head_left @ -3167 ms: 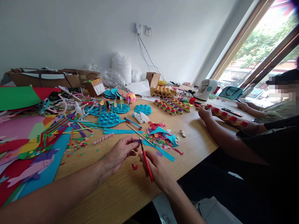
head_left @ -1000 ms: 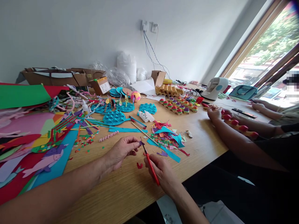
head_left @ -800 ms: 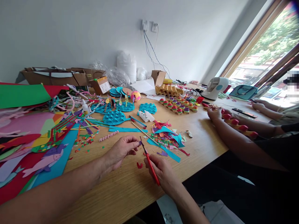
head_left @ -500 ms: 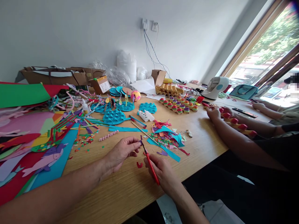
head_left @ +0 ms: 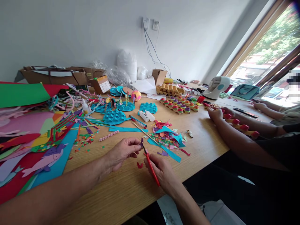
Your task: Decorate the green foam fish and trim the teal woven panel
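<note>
My left hand [head_left: 125,152] pinches a small purple paper piece [head_left: 142,141] between thumb and fingertips, just above the wooden table [head_left: 122,190]. In my right hand [head_left: 161,170] is a pair of scissors [head_left: 152,167] with red handles, its fingers wrapped round them. The dark blades point away from me and meet the purple piece at my left fingertips. On the table beneath lies a curved red paper scrap [head_left: 140,165]. A pile of colourful paper scraps [head_left: 164,136] and a blue paper strip [head_left: 167,152] lie just beyond my hands.
Coloured paper sheets and fish cutouts [head_left: 47,159] cover the left side. Glue bottles [head_left: 146,116], pens [head_left: 138,121] and blue egg-tray pieces [head_left: 114,117] stand further back. At right, a co-worker's hands [head_left: 215,115] hold a painted egg-carton strip [head_left: 241,126].
My hands stay nearly in place. The purple piece has turned slightly at the scissor tips. The co-worker's painted strip has shifted a little to the right.
</note>
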`<action>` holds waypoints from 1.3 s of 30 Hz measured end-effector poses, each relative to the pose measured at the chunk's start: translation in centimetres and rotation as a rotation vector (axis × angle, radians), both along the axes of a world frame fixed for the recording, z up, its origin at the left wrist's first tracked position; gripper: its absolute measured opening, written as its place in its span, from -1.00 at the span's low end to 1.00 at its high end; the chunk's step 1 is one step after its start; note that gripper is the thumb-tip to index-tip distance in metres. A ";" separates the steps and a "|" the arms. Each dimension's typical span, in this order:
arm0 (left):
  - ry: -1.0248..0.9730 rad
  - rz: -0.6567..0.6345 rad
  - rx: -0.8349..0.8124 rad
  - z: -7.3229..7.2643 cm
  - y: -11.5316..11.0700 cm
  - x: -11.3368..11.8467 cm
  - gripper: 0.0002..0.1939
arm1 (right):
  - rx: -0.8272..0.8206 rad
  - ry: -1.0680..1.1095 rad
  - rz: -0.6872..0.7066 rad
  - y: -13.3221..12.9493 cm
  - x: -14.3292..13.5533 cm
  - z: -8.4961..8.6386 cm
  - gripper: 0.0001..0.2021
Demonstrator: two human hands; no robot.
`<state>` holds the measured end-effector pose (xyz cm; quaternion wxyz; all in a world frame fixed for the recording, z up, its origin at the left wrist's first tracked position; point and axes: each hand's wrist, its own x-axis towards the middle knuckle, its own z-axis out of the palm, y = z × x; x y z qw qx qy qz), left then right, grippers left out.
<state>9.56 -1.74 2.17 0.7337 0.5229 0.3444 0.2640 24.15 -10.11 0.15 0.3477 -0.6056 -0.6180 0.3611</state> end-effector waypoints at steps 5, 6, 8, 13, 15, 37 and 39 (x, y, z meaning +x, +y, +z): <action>0.006 0.020 -0.013 -0.2 0.1 -0.1 -0.85 | -0.032 -0.007 0.005 -0.1 0.0 0.1 -0.66; 0.006 0.025 -0.016 -0.2 0.1 -0.1 -0.85 | -0.033 -0.011 0.004 -0.2 0.0 0.2 -0.66; 0.006 0.031 -0.024 -0.2 0.1 -0.1 -0.84 | -0.036 -0.022 0.004 -0.2 0.0 0.4 -0.67; -0.002 0.037 -0.032 -0.2 0.3 -0.2 -0.83 | -0.042 -0.024 0.005 -0.3 0.1 0.5 -0.67; -0.011 0.040 -0.030 -0.3 0.4 -0.2 -0.83 | -0.045 -0.030 0.008 -0.3 0.1 0.4 -0.67; 0.001 0.045 -0.009 -0.5 0.6 -0.3 -0.81 | -0.016 -0.106 0.033 -0.5 0.4 0.6 -0.66; 0.016 0.035 0.002 -0.4 0.6 -0.3 -0.80 | -0.015 -0.116 0.034 -0.4 0.4 0.5 -0.66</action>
